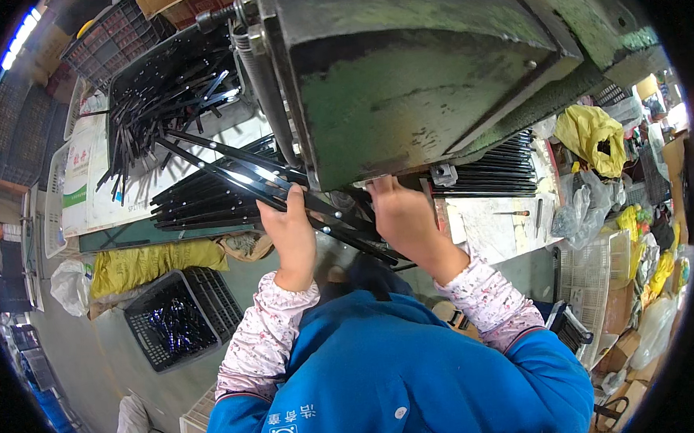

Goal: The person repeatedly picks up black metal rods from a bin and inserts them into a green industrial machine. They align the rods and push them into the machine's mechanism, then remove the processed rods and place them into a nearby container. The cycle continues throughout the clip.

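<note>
My left hand [290, 238] is closed around a pair of long, flat black metal strips [219, 169] with shiny rivets. They run slantwise from the upper left, under my fingers, to below my right hand. My right hand [404, 220] is closed, its fingertips at the lower edge of a large green machine head [404, 98]. That housing hides whatever those fingertips touch. Just left of my left hand, more black strips [195, 200] lie fanned out on the bench. Right of my right hand, a row of black strips [496, 171] lies side by side, with a grey metal block [443, 174] at its near left.
A heap of black strips [164, 108] fills a bin at the back left. A spring [245, 54] runs along the machine's left side. A screwdriver [509, 213] lies on the right bench. On the floor at left stands a black crate [163, 352] of small dark parts.
</note>
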{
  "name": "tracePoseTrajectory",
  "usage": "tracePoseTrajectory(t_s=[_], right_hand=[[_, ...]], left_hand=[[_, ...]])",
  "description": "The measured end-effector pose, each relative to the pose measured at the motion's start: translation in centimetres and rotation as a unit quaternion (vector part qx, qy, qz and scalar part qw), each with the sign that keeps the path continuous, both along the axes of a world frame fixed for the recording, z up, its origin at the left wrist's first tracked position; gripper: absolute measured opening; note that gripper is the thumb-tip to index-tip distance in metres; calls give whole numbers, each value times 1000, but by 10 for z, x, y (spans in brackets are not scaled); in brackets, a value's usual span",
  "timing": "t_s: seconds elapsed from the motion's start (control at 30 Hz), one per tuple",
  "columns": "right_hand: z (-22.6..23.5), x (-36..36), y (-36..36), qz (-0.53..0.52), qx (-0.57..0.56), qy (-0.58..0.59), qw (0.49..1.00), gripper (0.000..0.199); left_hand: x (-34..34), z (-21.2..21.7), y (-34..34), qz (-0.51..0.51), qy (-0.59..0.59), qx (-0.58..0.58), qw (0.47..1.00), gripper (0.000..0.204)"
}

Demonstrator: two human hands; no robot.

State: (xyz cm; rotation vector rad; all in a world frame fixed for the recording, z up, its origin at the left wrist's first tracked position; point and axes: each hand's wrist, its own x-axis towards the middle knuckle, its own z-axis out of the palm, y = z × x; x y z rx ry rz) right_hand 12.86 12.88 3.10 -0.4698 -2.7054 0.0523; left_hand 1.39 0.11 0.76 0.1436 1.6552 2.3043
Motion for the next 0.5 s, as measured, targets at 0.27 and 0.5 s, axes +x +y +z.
tracePoseTrajectory(t_s=[0.27, 0.5], right_hand=[[20, 2, 3, -5, -45, 9, 999, 14], [10, 2, 5, 1, -67, 16, 998, 15]], left_hand=[[-5, -13, 6, 26, 58, -69, 996, 26], [-12, -8, 13, 23, 83, -71, 994, 28]])
